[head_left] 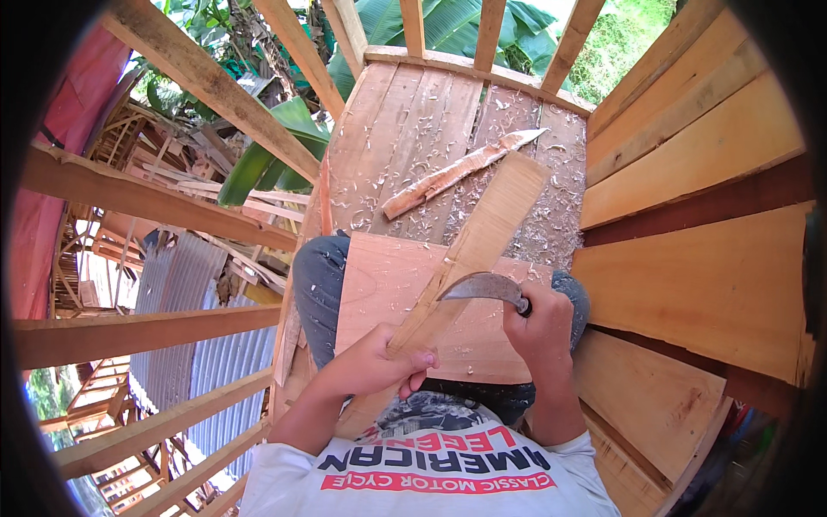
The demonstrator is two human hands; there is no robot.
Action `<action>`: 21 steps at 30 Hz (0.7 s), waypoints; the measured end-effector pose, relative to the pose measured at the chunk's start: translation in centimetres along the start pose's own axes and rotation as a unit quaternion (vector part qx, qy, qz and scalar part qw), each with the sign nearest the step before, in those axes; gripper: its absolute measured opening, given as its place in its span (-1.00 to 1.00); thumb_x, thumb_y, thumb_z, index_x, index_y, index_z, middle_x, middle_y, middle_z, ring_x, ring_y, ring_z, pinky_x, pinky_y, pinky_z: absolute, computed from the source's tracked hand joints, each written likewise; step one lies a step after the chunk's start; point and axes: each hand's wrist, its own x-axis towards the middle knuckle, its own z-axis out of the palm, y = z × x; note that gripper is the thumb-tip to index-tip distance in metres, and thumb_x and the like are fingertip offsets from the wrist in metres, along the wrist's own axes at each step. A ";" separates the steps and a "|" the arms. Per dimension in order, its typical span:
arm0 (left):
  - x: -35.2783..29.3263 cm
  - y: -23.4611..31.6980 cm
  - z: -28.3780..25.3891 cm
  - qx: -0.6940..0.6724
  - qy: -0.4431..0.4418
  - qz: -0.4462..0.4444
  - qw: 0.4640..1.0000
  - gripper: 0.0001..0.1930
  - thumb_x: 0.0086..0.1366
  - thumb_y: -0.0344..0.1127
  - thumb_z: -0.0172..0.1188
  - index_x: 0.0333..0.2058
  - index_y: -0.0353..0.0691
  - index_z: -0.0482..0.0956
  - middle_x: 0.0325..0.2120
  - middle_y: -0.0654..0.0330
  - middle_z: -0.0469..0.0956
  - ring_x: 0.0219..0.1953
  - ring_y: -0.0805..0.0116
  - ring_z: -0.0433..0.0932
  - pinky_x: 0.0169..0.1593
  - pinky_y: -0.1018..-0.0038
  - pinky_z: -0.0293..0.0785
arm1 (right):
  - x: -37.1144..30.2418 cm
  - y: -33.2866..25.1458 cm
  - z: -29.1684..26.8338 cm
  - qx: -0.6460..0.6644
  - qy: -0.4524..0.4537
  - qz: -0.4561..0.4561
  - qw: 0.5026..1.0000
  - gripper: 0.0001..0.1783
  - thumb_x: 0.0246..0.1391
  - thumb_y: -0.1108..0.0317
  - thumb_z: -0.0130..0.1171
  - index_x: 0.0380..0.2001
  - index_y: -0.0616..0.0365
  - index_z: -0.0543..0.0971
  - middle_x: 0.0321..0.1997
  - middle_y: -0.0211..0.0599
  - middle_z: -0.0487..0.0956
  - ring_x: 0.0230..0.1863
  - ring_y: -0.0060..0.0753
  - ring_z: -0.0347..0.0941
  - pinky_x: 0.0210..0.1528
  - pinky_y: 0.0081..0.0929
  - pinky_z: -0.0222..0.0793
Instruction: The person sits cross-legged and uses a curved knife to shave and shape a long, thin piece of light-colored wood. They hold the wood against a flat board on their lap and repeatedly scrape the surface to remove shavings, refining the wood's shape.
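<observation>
While the left grip point(392, 358) clasps the plank point(494, 217), the right grip point(541, 317) clenching the curved knife point(481, 286), shallow strokes should shave cleanest.

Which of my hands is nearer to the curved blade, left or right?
Right. Your right hand holds the curved blade by its handle; your left hand is farther, to the blade's lower left in the picture, gripping the long wooden board.
</observation>
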 end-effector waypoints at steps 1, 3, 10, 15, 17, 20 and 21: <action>-0.1 -0.1 -0.1 0.022 0.009 0.000 1.000 -0.82 0.25 -0.33 0.14 -0.33 -0.35 0.47 -0.66 0.25 0.44 -0.65 0.54 0.42 -0.58 0.57 0.39 | 0.4 -0.1 0.1 -0.031 0.004 -0.009 0.999 -0.84 -0.18 0.35 0.19 -0.67 0.20 0.49 -0.68 -0.05 0.45 -0.61 0.01 0.43 -0.56 -0.22 0.30; -0.3 -0.1 -0.3 0.032 0.012 -0.001 0.999 -0.83 0.25 -0.34 0.14 -0.31 -0.36 0.47 -0.66 0.26 0.43 -0.65 0.55 0.41 -0.58 0.59 0.37 | 1.2 0.3 0.2 -0.066 0.019 -0.020 0.997 -0.88 -0.23 0.34 0.19 -0.67 0.13 0.52 -0.69 -0.13 0.46 -0.62 -0.04 0.44 -0.53 -0.22 0.33; -1.3 -1.7 -0.8 0.003 0.029 0.030 0.999 -0.83 0.24 -0.36 0.15 -0.29 -0.36 0.47 -0.67 0.27 0.42 -0.65 0.57 0.39 -0.58 0.61 0.34 | 2.6 -0.4 0.7 -0.115 0.020 -0.019 0.993 -0.92 -0.35 0.34 0.20 -0.71 0.05 0.50 -0.69 -0.20 0.48 -0.59 -0.11 0.46 -0.52 -0.28 0.35; -1.8 -2.7 -1.4 -0.012 -0.006 -0.004 1.000 -0.81 0.23 -0.37 0.16 -0.25 -0.38 0.48 -0.66 0.29 0.42 -0.64 0.57 0.40 -0.57 0.62 0.34 | 5.1 0.8 0.1 -0.177 0.107 0.024 0.978 -0.86 -0.27 0.32 0.19 -0.68 0.15 0.51 -0.67 -0.14 0.49 -0.58 0.00 0.45 -0.51 -0.22 0.34; -2.2 -3.4 -0.7 -0.022 -0.036 -0.021 0.999 -0.80 0.23 -0.37 0.17 -0.24 -0.38 0.49 -0.66 0.30 0.42 -0.64 0.57 0.40 -0.56 0.62 0.34 | 7.3 3.2 -1.8 -0.145 0.150 0.182 0.961 -0.79 -0.16 0.29 0.16 -0.64 0.25 0.51 -0.63 -0.05 0.50 -0.54 0.08 0.44 -0.48 -0.17 0.33; -2.4 -3.7 -1.1 -0.051 -0.047 -0.012 0.998 -0.80 0.23 -0.39 0.17 -0.23 -0.39 0.47 -0.67 0.26 0.43 -0.64 0.54 0.41 -0.57 0.59 0.37 | 7.2 3.1 -3.5 -0.096 0.109 0.239 0.960 -0.74 -0.09 0.28 0.14 -0.61 0.29 0.52 -0.62 0.03 0.48 -0.52 0.12 0.43 -0.47 -0.15 0.32; -2.3 -3.7 -1.6 -0.059 -0.029 0.000 0.998 -0.81 0.23 -0.39 0.15 -0.24 -0.39 0.45 -0.67 0.24 0.43 -0.65 0.51 0.42 -0.58 0.57 0.37 | 6.3 2.5 -2.9 -0.086 0.098 0.184 0.974 -0.74 -0.09 0.27 0.14 -0.63 0.28 0.51 -0.65 0.03 0.46 -0.53 0.12 0.43 -0.48 -0.14 0.31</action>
